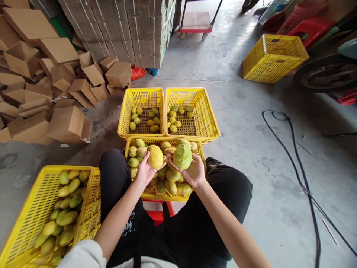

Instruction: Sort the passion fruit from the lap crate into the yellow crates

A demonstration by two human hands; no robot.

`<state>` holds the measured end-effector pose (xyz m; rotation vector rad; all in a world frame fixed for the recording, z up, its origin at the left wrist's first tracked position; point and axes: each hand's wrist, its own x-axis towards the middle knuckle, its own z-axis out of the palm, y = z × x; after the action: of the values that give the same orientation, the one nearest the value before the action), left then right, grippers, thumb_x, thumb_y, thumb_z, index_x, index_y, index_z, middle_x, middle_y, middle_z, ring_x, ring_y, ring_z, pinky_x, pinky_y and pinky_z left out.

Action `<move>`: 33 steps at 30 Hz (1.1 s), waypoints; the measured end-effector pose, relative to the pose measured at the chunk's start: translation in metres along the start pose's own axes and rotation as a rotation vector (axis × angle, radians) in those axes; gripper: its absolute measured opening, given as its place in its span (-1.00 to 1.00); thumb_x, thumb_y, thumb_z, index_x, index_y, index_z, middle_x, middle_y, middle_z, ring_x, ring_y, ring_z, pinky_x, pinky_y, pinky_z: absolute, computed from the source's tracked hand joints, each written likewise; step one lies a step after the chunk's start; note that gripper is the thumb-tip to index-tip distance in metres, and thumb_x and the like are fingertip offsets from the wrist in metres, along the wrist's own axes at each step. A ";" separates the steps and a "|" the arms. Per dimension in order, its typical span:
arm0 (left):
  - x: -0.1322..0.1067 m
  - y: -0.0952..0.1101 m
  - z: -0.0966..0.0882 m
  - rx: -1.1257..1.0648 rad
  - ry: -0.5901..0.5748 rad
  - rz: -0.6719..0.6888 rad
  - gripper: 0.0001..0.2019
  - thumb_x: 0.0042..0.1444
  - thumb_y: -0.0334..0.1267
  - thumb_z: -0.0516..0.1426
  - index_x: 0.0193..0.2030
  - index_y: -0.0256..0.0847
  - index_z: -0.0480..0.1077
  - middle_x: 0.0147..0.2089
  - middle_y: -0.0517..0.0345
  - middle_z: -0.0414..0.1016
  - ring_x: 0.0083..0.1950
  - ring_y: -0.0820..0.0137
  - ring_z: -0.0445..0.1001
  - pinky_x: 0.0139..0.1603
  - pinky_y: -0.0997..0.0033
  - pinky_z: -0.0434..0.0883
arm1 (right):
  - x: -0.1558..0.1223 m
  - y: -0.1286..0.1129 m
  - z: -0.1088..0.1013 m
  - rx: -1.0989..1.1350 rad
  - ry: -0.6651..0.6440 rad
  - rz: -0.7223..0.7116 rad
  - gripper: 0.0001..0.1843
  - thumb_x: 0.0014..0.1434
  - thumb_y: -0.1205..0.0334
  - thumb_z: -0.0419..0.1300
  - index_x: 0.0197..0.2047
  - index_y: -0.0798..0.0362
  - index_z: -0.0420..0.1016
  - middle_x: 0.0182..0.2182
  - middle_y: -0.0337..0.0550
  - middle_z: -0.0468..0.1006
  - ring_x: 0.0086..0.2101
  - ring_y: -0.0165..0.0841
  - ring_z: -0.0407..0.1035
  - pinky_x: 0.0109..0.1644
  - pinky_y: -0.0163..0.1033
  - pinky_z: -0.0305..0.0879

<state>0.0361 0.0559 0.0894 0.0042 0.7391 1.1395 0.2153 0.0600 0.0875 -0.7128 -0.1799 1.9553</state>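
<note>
Left hand (145,173) cupping yellow fruit (155,156), fingers curving around it; right hand (196,172) cupping green fruit (182,156) just beside. Both fruits sitting above full crate (167,197), long axes running roughly away from body; stem ends not discernible. Beyond, two crates (164,109) holding fewer fruits; farther, handcart (195,23) standing.
</note>
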 end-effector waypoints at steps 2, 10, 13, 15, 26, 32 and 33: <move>0.000 0.000 0.000 0.023 0.035 0.011 -0.75 0.12 -0.11 0.08 -0.14 -0.18 0.39 -0.19 0.08 0.50 -0.06 0.22 0.48 -0.15 0.24 0.45 | -0.001 0.000 -0.003 0.012 0.043 -0.022 -0.61 0.08 -0.07 0.05 -0.17 0.01 0.47 -0.30 -0.09 0.62 -0.21 -0.16 0.48 -0.01 0.06 0.39; -0.001 0.001 0.001 0.093 -0.064 -0.035 -0.68 0.13 -0.10 0.02 -0.07 -0.21 0.39 -0.03 -0.06 0.47 -0.07 0.22 0.47 -0.26 0.33 0.44 | 0.001 0.003 -0.002 -0.026 0.075 -0.053 -0.68 0.03 -0.02 0.15 -0.19 -0.02 0.46 -0.27 -0.11 0.59 -0.12 -0.12 0.44 -0.03 0.07 0.43; -0.001 0.000 0.001 0.082 -0.059 -0.037 -0.69 0.13 -0.10 0.01 -0.09 -0.20 0.40 -0.07 -0.06 0.49 -0.08 0.23 0.48 -0.28 0.34 0.44 | 0.001 0.004 0.002 -0.032 0.066 -0.011 -0.68 0.02 0.00 0.15 -0.21 0.00 0.46 -0.24 -0.07 0.58 -0.07 -0.09 0.42 -0.01 0.10 0.41; -0.001 0.000 0.001 0.086 -0.057 -0.037 -0.69 0.13 -0.10 0.01 -0.09 -0.20 0.40 -0.08 -0.05 0.49 -0.10 0.23 0.48 -0.31 0.36 0.44 | 0.001 0.005 0.003 -0.033 0.063 0.004 -0.70 0.03 0.01 0.15 -0.22 0.00 0.46 -0.23 -0.07 0.59 -0.06 -0.09 0.41 0.02 0.10 0.39; -0.002 -0.001 0.000 -0.035 -0.047 -0.009 -0.77 0.13 -0.21 0.01 -0.12 -0.17 0.40 -0.13 0.03 0.52 0.02 0.18 0.44 0.02 0.05 0.37 | -0.001 0.003 0.003 -0.026 -0.013 -0.003 -0.58 -0.01 0.00 0.06 -0.12 0.00 0.46 -0.13 -0.05 0.57 0.00 -0.03 0.37 0.04 0.19 0.32; -0.002 -0.001 0.002 0.009 0.016 0.082 -0.83 0.09 -0.24 0.09 -0.18 -0.19 0.41 -0.24 0.10 0.52 -0.15 0.28 0.50 -0.15 0.31 0.45 | -0.002 0.003 -0.003 -0.009 0.049 -0.025 -0.63 0.01 -0.07 0.11 -0.21 -0.02 0.48 -0.30 -0.12 0.61 -0.10 -0.07 0.44 0.00 0.17 0.35; -0.002 0.000 0.003 0.011 0.029 0.093 -0.84 0.09 -0.25 0.09 -0.20 -0.19 0.41 -0.26 0.11 0.52 -0.18 0.30 0.51 -0.18 0.34 0.45 | -0.003 0.003 -0.004 -0.006 0.059 -0.031 -0.65 0.01 -0.08 0.13 -0.23 -0.04 0.48 -0.32 -0.15 0.61 -0.13 -0.09 0.45 0.00 0.16 0.36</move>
<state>0.0372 0.0547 0.0926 0.0315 0.7776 1.2264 0.2165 0.0555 0.0845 -0.7670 -0.1601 1.9027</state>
